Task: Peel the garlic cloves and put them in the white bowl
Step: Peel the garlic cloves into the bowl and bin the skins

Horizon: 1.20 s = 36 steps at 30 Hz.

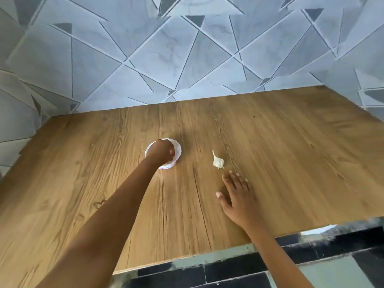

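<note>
Eyeing the garlic [218,161] mid-frame: I figured light, papery, brittle, so pinch the fat base. Right hand [236,196] lay flat, empty; left hand [162,151] curled over the white bowl [178,152], couldn't tell if holding anything.

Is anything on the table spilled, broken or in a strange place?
Nothing stands out. The white bowl sits upright under the left hand, the garlic lies on the table beside it, and the right hand is open nearby. No spill shows.
</note>
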Tool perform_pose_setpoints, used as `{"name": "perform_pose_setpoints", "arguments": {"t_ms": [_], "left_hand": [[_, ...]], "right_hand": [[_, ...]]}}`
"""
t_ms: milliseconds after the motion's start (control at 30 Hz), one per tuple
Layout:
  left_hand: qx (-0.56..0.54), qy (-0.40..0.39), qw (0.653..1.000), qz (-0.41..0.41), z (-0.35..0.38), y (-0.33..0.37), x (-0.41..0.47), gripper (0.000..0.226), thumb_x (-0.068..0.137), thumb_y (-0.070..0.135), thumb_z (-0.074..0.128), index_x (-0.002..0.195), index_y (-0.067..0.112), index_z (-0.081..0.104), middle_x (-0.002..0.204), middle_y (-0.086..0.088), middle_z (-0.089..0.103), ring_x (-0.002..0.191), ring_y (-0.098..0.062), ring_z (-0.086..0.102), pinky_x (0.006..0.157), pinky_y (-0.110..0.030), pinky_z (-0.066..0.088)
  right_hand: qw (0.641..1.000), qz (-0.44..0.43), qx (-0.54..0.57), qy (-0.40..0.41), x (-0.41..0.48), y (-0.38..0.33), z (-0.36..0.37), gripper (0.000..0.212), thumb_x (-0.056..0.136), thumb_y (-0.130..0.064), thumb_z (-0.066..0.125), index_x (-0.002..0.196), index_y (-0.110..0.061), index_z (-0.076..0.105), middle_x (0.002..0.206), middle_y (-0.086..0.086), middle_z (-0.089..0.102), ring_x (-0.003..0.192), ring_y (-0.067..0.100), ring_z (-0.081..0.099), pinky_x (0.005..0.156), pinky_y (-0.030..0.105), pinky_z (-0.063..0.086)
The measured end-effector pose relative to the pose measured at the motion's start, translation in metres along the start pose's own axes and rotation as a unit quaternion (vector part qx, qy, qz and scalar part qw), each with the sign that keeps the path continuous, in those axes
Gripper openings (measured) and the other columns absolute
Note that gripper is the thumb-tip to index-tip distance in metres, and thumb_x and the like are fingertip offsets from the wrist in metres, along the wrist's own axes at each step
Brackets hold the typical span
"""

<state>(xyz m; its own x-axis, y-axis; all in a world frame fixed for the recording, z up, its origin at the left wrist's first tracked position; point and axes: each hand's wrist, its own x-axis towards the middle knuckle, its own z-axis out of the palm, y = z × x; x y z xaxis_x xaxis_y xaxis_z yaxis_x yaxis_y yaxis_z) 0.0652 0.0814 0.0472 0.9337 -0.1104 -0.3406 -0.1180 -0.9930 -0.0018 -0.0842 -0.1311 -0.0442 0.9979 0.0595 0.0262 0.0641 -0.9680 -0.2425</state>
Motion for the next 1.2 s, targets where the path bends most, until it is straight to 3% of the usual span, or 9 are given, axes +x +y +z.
{"name": "perform_pose_setpoints", "arguments": {"t_ms": [67,133,200,333,500,700,800,967,1200], "left_hand": [[0.052,-0.061,0.997,-0.024,0.004,0.007,0.007,0.02,0.077,-0.002,0.057,0.06,0.007,0.06,0.052,-0.005,0.062,0.059,-0.026,0.064,0.065,-0.034,0.055],[-0.001,-0.032,0.999,-0.02,0.003,0.005,0.008,0.016,0.079,0.0,0.059,0.072,0.009,0.069,0.071,-0.006,0.069,0.07,-0.026,0.066,0.075,-0.033,0.054],[-0.15,0.074,0.986,-0.011,0.003,-0.006,0.003,0.017,0.086,0.006,0.059,0.096,0.012,0.072,0.101,-0.005,0.066,0.097,-0.025,0.063,0.085,-0.028,0.047],[-0.232,0.256,0.935,0.081,0.005,0.019,-0.02,0.017,0.083,0.005,0.058,0.085,0.014,0.072,0.094,-0.006,0.071,0.088,-0.025,0.066,0.079,-0.032,0.05],[-0.124,0.202,0.922,0.306,0.027,0.093,-0.02,0.032,0.081,0.002,0.064,0.11,0.013,0.069,0.116,-0.004,0.066,0.105,-0.022,0.06,0.085,-0.028,0.044],[-0.08,0.171,0.949,0.254,0.05,0.111,0.002,0.019,0.088,0.013,0.062,0.104,0.018,0.07,0.107,0.002,0.068,0.097,-0.016,0.06,0.082,-0.029,0.048],[-0.308,0.179,0.915,0.191,0.052,0.108,-0.006,0.019,0.079,0.008,0.073,0.097,0.014,0.069,0.094,0.002,0.069,0.083,-0.01,0.063,0.074,-0.023,0.048],[-0.559,0.164,0.808,0.089,0.056,0.115,-0.022,0.025,0.072,0.009,0.08,0.092,0.011,0.064,0.091,-0.007,0.067,0.087,-0.021,0.066,0.079,-0.03,0.056],[-0.531,0.175,0.824,0.091,0.051,0.107,-0.032,0.026,0.067,0.009,0.083,0.087,0.006,0.067,0.082,-0.007,0.07,0.071,-0.014,0.066,0.069,-0.025,0.055]], "right_hand": [[1.0,-0.004,0.01,0.01,0.0,0.0,0.0,0.086,0.078,-0.062,-0.005,0.15,-0.02,0.018,0.159,0.005,0.008,0.147,0.021,0.002,0.111,0.032,-0.013],[0.999,-0.009,0.023,0.025,0.0,0.0,0.001,0.084,0.081,-0.061,0.0,0.149,-0.018,0.023,0.158,0.007,0.013,0.146,0.023,0.007,0.112,0.033,-0.011],[0.999,-0.016,0.03,0.024,0.0,0.001,0.0,0.085,0.079,-0.062,-0.001,0.149,-0.019,0.023,0.158,0.006,0.012,0.146,0.021,0.005,0.112,0.032,-0.011],[0.98,0.002,0.188,0.064,0.001,0.008,-0.002,0.065,0.09,-0.055,0.033,0.141,-0.017,0.041,0.15,0.003,0.034,0.141,0.019,0.026,0.117,0.033,0.011],[0.953,0.022,0.294,0.073,0.017,0.022,-0.011,0.051,0.094,-0.027,0.055,0.141,-0.018,0.039,0.143,0.0,0.043,0.134,0.013,0.036,0.105,0.021,0.028],[0.916,0.021,0.399,0.039,0.036,0.04,-0.021,0.048,0.094,-0.015,0.055,0.14,-0.014,0.041,0.139,0.0,0.048,0.128,0.013,0.045,0.101,0.019,0.033],[0.848,0.06,0.526,-0.001,0.049,0.043,-0.028,0.044,0.094,-0.008,0.054,0.137,-0.012,0.045,0.132,0.001,0.054,0.122,0.014,0.051,0.101,0.022,0.039],[0.634,0.114,0.756,-0.115,0.072,0.039,-0.037,0.033,0.093,-0.014,0.056,0.126,-0.014,0.055,0.114,0.008,0.066,0.108,0.015,0.063,0.098,0.032,0.048],[0.62,0.111,0.768,-0.117,0.085,0.037,-0.032,0.026,0.085,-0.013,0.064,0.11,-0.007,0.065,0.101,0.008,0.071,0.088,0.012,0.068,0.084,0.022,0.054]]}}
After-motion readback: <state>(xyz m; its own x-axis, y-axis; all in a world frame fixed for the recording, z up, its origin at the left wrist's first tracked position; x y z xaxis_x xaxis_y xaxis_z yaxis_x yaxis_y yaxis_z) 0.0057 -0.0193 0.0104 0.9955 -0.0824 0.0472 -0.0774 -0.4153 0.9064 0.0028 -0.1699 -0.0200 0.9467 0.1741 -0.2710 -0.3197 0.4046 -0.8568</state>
